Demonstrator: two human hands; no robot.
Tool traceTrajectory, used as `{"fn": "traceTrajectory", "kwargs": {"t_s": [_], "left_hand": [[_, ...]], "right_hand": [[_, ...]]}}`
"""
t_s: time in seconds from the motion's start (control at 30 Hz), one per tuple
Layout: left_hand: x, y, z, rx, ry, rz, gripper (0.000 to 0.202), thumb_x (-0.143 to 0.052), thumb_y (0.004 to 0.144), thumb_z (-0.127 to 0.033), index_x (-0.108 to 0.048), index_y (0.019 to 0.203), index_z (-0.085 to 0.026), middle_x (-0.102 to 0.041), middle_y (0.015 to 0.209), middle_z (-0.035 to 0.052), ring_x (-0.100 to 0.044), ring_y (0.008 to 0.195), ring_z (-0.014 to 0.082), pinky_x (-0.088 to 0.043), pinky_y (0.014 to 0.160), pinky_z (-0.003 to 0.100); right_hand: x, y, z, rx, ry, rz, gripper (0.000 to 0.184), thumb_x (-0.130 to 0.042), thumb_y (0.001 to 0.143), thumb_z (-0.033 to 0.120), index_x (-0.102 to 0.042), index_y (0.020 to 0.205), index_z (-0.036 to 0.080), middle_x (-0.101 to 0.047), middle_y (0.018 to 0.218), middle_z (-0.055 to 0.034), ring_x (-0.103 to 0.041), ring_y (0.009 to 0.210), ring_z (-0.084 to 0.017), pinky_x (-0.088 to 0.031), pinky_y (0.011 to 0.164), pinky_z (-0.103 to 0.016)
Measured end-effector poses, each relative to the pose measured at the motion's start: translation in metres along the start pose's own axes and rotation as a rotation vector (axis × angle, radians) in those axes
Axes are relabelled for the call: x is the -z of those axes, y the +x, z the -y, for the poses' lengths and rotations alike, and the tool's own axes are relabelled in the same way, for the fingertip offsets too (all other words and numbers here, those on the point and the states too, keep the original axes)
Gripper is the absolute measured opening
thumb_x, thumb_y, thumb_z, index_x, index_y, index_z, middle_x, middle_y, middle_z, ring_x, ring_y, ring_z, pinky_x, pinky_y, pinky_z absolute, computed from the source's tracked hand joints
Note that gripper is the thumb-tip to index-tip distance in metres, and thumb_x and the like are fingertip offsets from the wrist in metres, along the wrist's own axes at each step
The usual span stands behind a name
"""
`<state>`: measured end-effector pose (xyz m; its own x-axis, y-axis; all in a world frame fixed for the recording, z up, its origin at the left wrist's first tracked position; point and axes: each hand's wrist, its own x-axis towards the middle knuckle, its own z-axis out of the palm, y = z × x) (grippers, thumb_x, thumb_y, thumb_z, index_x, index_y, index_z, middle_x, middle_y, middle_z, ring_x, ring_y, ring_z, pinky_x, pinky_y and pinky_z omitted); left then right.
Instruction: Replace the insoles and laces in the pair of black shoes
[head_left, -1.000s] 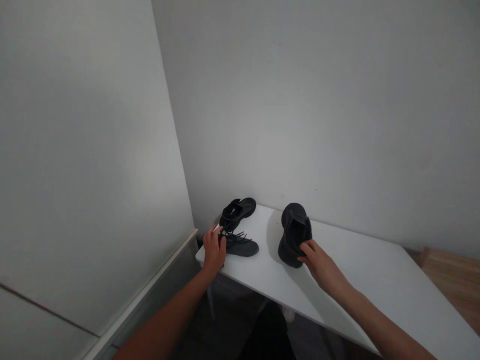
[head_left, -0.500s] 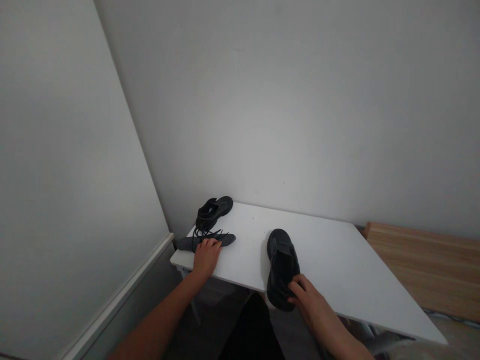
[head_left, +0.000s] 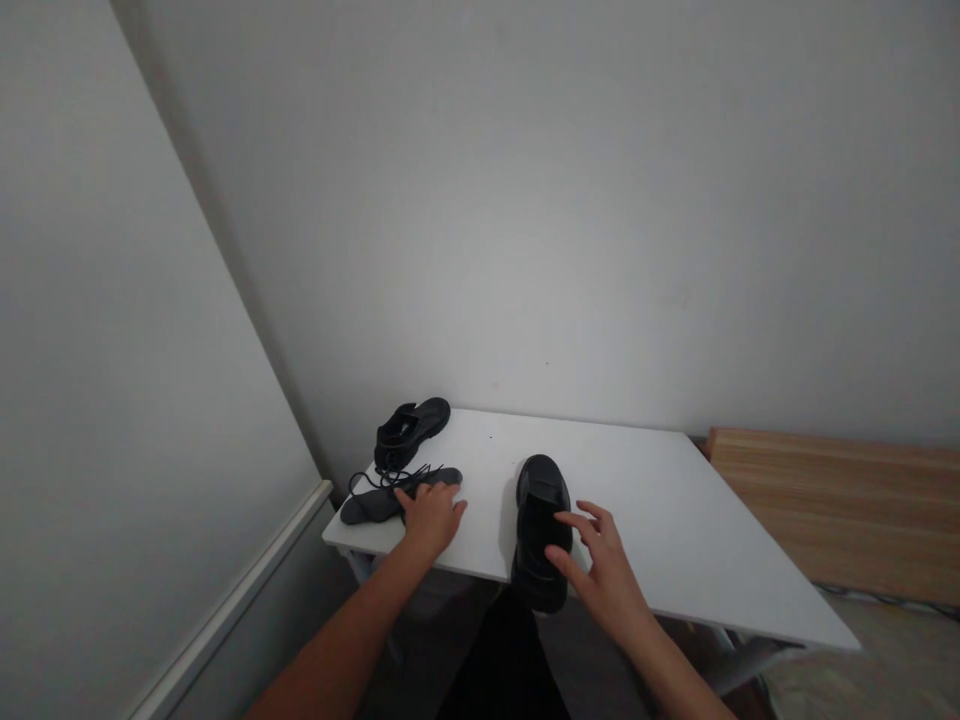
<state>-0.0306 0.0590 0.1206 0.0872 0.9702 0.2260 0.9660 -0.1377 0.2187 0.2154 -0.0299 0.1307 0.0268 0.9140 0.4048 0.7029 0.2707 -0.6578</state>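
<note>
Just left of the right hand point(head_left: 585, 548), which is loosely spread, a black shoe point(head_left: 537, 532) at the near edge of the counter point(head_left: 645, 505) points toe-away, long axis near to far. The left hand point(head_left: 433, 520) partly covers a flat grey piece point(head_left: 367, 507); whether it grips is unclear.

Plain room: pale walls point(head_left: 487, 220), table point(head_left: 645, 510)

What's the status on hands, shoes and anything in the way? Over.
Right hand open at near shoe. Left hand over grey insole. Laces lie across insole; far shoe behind it.
</note>
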Motion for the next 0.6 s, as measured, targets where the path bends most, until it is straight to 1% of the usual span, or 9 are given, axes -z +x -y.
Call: {"fn": "traceTrajectory", "kwargs": {"t_s": [0.03,0.13,0.2,0.27,0.33,0.4,0.47,0.53,0.6], "left_hand": [[0.003,0.0,-0.012,-0.049,-0.045,0.005,0.035,-0.043,0.085,-0.04,-0.06,0.111,-0.025,-0.062,0.111,0.0072,-0.051,0.106,0.0292,-0.023,0.099,0.057],[0.007,0.001,-0.049,-0.204,-0.26,0.002,0.045,-0.036,0.087,-0.045,-0.049,0.124,-0.022,-0.058,0.12,0.0079,-0.052,0.108,0.0229,-0.036,0.095,0.038],[0.005,0.003,-0.069,-0.201,-0.398,0.044,0.053,-0.042,0.084,-0.048,-0.044,0.128,-0.019,-0.056,0.122,0.0094,-0.055,0.104,0.0209,-0.041,0.089,0.03],[-0.002,0.004,-0.08,-0.128,-0.513,0.09,0.051,-0.046,0.082,-0.044,-0.047,0.126,-0.018,-0.059,0.118,0.0098,-0.059,0.097,0.0202,-0.044,0.085,0.029],[-0.01,0.004,-0.083,-0.065,-0.64,0.093,0.038,-0.042,0.084,-0.038,-0.056,0.116,-0.02,-0.064,0.108,0.0083,-0.06,0.092,0.0193,-0.045,0.082,0.028],[-0.019,0.001,-0.081,0.003,-0.79,0.075,0.033,-0.038,0.085,-0.034,-0.062,0.103,-0.02,-0.066,0.097,0.0075,-0.06,0.088,0.0187,-0.047,0.077,0.029],[-0.025,-0.003,-0.077,0.108,-0.958,0.088,0.033,-0.037,0.085,-0.035,-0.062,0.094,-0.017,-0.065,0.086,0.0071,-0.06,0.078,0.0177,-0.05,0.065,0.028],[-0.03,-0.007,-0.075,0.208,-1.131,0.127,0.034,-0.037,0.083,-0.038,-0.061,0.09,-0.014,-0.062,0.079,0.0056,-0.058,0.069,0.0159,-0.049,0.054,0.026],[-0.031,-0.01,-0.074,0.238,-1.247,0.147,0.034,-0.039,0.082,-0.04,-0.06,0.089,-0.014,-0.06,0.076,0.0043,-0.056,0.066,0.0148,-0.048,0.048,0.024]], "right_hand": [[-0.002,0.005,-0.002,-0.014,0.015,-0.013,0.033,-0.053,0.08,0.042,-0.056,0.108,0.027,-0.036,0.125,-0.0092,-0.052,0.102,-0.021,-0.049,0.084,-0.039],[-0.009,0.021,-0.012,-0.053,0.053,-0.011,0.031,-0.05,0.081,0.038,-0.056,0.11,0.026,-0.034,0.127,-0.0102,-0.05,0.107,-0.022,-0.048,0.087,-0.041],[-0.013,0.029,-0.02,-0.057,0.084,0.025,0.032,-0.049,0.081,0.033,-0.055,0.111,0.024,-0.038,0.123,-0.011,-0.052,0.107,-0.022,-0.048,0.086,-0.041],[-0.014,0.034,-0.026,-0.056,0.137,0.048,0.03,-0.046,0.081,0.03,-0.053,0.109,0.022,-0.047,0.115,-0.0105,-0.055,0.103,-0.022,-0.049,0.084,-0.04],[-0.013,0.035,-0.032,-0.081,0.211,0.046,0.028,-0.045,0.081,0.03,-0.051,0.106,0.021,-0.053,0.109,-0.0091,-0.059,0.096,-0.02,-0.051,0.079,-0.038],[-0.012,0.032,-0.037,-0.144,0.287,0.02,0.027,-0.047,0.079,0.032,-0.049,0.104,0.021,-0.056,0.107,-0.0083,-0.061,0.09,-0.02,-0.052,0.073,-0.035],[-0.012,0.029,-0.042,-0.21,0.354,-0.027,0.028,-0.05,0.077,0.033,-0.049,0.101,0.02,-0.058,0.104,-0.0081,-0.063,0.084,-0.019,-0.052,0.069,-0.034],[-0.012,0.028,-0.045,-0.256,0.402,-0.067,0.028,-0.051,0.075,0.034,-0.048,0.099,0.019,-0.06,0.099,-0.0081,-0.064,0.078,-0.019,-0.052,0.068,-0.034],[-0.012,0.03,-0.044,-0.229,0.353,-0.062,0.028,-0.049,0.075,0.033,-0.048,0.1,0.019,-0.059,0.101,-0.0087,-0.063,0.08,-0.019,-0.052,0.07,-0.035]]}}
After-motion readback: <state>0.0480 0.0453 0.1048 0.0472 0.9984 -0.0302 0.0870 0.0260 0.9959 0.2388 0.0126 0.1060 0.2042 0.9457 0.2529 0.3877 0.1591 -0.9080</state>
